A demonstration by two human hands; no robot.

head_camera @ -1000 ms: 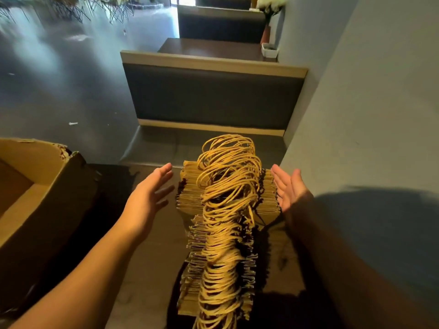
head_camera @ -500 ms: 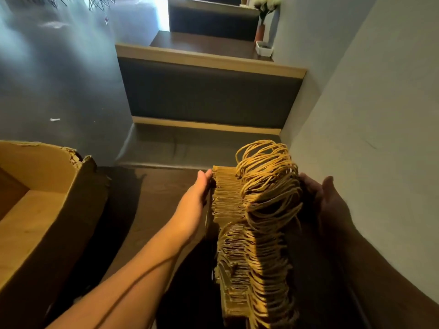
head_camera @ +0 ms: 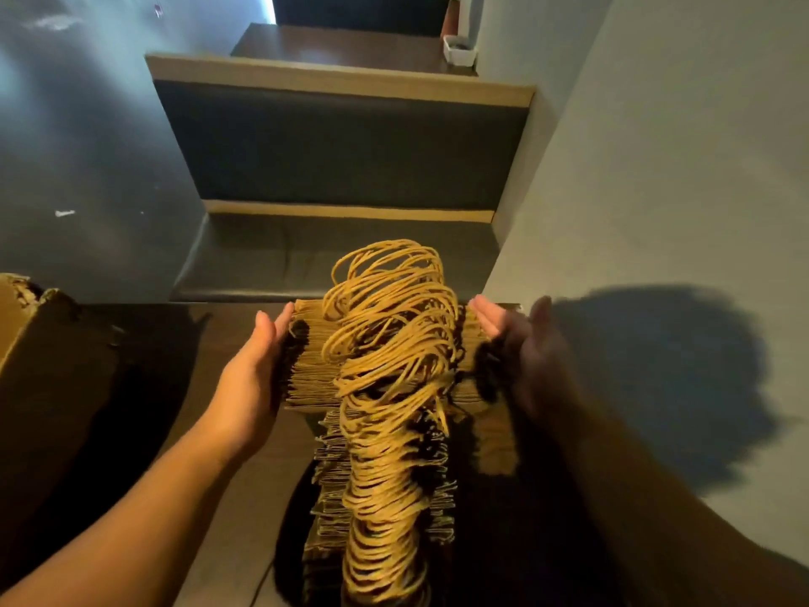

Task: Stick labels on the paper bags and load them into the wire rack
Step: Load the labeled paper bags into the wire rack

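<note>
Pressing in from both sides, the left hand (head_camera: 251, 372) and the right hand (head_camera: 523, 357) squeeze the far end of a long row of paper bags (head_camera: 313, 378) between flat palms, fingers straight and pointing away from the person, neither hand curled round anything. The bags stand on edge on a dark table (head_camera: 210, 431), packed tight, and the row runs from between the palms back toward the person, past the wrists. Out beyond the left hand, at the table's left edge, sits an open cardboard box (head_camera: 48, 374) with a torn rim, well apart from the grip. Straight ahead of the fingertips a dark padded bench (head_camera: 341, 146) with a pale wooden top rail blocks the way forward. Just beside the right hand rises a grey wall (head_camera: 656, 168), carrying the arm's shadow. The bags are brown kraft paper, their top edges forming fine ribs, and their twisted tan handles (head_camera: 389, 343) loop up in a dense tangled crest along the middle of the row, tallest between the hands.
</note>
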